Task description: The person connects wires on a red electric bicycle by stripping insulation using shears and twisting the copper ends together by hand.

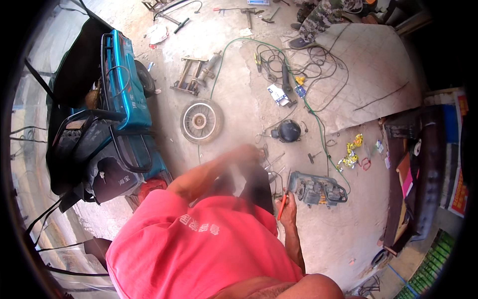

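Note:
I am bent over a concrete floor in a pink shirt (pixel 199 249). My right hand (pixel 289 207) is closed on a thin orange-handled tool (pixel 281 207), just left of a grey engine-like machine (pixel 317 189) lying on the floor. My left hand (pixel 245 152) is raised and blurred by motion, above a blurred dark object (pixel 256 187) in front of my chest. Whether it holds anything is not visible. Small metal tools (pixel 273 162) lie on the floor just beyond both hands.
A spoked wheel (pixel 200 120) and a black round compressor (pixel 288 131) lie ahead. A teal cargo vehicle (pixel 124 89) stands at left. A green hose (pixel 318 124) and black cables (pixel 298 60) run across the floor. Another person's camouflage trousers (pixel 323 17) are at the top, by a grey sheet (pixel 368 74).

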Motion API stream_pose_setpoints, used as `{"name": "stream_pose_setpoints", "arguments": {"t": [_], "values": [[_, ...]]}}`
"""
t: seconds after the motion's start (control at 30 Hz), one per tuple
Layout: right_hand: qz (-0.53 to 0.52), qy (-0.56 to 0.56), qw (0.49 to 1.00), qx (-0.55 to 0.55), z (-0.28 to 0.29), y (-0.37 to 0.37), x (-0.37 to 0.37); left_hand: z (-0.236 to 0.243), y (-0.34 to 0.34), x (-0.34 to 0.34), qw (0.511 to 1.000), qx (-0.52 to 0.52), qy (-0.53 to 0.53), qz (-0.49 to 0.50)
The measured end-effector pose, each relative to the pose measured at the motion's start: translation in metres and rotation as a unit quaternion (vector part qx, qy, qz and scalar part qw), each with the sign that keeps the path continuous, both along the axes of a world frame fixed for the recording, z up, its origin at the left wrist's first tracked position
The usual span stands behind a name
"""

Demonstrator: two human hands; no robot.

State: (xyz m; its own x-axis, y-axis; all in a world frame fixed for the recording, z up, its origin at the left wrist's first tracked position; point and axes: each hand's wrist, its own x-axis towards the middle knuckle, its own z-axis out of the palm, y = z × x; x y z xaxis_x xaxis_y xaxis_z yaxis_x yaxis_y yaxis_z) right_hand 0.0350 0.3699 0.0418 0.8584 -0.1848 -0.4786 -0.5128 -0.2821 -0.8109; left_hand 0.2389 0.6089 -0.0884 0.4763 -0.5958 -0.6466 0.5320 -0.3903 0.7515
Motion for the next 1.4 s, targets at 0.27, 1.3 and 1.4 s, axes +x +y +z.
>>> {"name": "stream_pose_setpoints", "arguments": {"t": [0.27,1.3,1.4], "values": [[0.306,-0.015,0.952,-0.01,0.046,0.063,0.081,0.068,0.03,-0.11,0.96,-0.092,-0.255,0.074],[0.125,0.037,0.97,0.207,0.023,0.09,0.104,0.085,0.202,-0.102,0.701,-0.297,0.128,0.636],[0.076,0.06,0.973,0.21,0.014,0.062,0.099,0.129,0.242,-0.105,0.666,-0.258,0.097,0.693]]}}
